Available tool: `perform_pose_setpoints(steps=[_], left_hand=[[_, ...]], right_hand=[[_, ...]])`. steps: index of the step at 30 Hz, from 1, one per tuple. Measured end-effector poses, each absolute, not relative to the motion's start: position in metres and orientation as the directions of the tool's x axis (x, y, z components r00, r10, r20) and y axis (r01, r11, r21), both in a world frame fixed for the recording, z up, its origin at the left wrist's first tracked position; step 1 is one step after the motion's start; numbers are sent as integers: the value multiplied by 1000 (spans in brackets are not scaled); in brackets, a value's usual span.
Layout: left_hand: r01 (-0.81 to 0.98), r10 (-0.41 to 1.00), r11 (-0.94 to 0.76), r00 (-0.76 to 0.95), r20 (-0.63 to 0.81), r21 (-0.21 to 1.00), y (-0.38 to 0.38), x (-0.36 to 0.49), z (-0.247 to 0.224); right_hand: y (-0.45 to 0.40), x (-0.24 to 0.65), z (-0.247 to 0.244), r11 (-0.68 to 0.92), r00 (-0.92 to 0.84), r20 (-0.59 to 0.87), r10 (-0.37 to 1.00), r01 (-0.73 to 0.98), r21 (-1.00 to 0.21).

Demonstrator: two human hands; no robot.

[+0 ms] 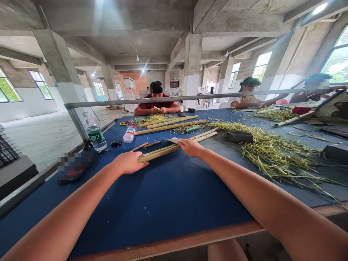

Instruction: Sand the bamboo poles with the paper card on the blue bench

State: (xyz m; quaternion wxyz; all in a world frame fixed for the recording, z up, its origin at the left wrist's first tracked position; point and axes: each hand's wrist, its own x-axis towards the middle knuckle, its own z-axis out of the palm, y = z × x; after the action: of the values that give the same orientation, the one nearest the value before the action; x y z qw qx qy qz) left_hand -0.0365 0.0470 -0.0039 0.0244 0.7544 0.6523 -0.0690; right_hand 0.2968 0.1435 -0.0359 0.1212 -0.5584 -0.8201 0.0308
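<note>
Several bamboo stalks (160, 152) lie side by side on the blue desk (163, 206), running from the fingertips of the left hand (128, 162) out under the right hand (191, 148) and past it. The left hand lies open and flat, barely touching the near end of the stalks, with no grip showing. The right hand lies palm down over the stalks, but its fingers are out of sight on the far side, so I cannot tell whether it is clenched or only resting there. The stalks look light, stiff and hollow, with a smooth skin that may be slippery. They could roll on the desk and might split at their cut ends, so the surest hold is probably around the middle, with the other hand near an end. A white slip of paper (174, 140) sits just beyond the right hand. Farther out to that hand's right are a black block (239, 136) and a heap of green straw (274, 156). Ahead of the left hand stand a water bottle (94, 132) and a small plastic bottle (129, 134). A blurred object (74, 166) beside the left hand cannot be made out.
</note>
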Motion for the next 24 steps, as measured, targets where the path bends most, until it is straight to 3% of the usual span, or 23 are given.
perform_pose_setpoints(steps=[12,24], left_hand=[[988,982,-153,148,-121,-33,49,-37,-7],[987,980,-153,144,-137,-54,49,-38,-7]], right_hand=[[134,293,-29,333,-317,124,940,930,-152],[132,288,-33,435,-413,160,896,889,-143]])
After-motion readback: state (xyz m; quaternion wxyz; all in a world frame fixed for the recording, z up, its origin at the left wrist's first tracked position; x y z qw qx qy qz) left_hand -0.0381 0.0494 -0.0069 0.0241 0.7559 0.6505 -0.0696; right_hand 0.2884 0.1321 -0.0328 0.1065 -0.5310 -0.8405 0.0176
